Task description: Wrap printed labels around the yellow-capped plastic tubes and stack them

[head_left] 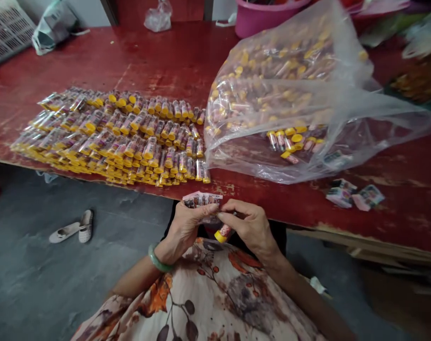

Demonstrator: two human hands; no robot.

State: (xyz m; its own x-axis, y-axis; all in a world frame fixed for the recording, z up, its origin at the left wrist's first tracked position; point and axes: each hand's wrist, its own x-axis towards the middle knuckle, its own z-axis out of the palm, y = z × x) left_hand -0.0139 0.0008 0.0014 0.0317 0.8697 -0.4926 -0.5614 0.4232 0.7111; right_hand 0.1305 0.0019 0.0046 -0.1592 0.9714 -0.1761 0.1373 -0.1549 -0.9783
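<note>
Lower centre of frame: left hand (185,226) clamped on printed labels (202,200), thumb uppermost. Right hand (253,229) closed about a yellow-capped tube (225,231), capped end protruding below the grip, toward lower left; exact finger contact appears obscured.

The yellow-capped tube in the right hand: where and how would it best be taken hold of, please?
Probably by the yellow cap, from the near side: the tube slants so that its cap end pokes out below the right hand, which crowds its other end.
</note>
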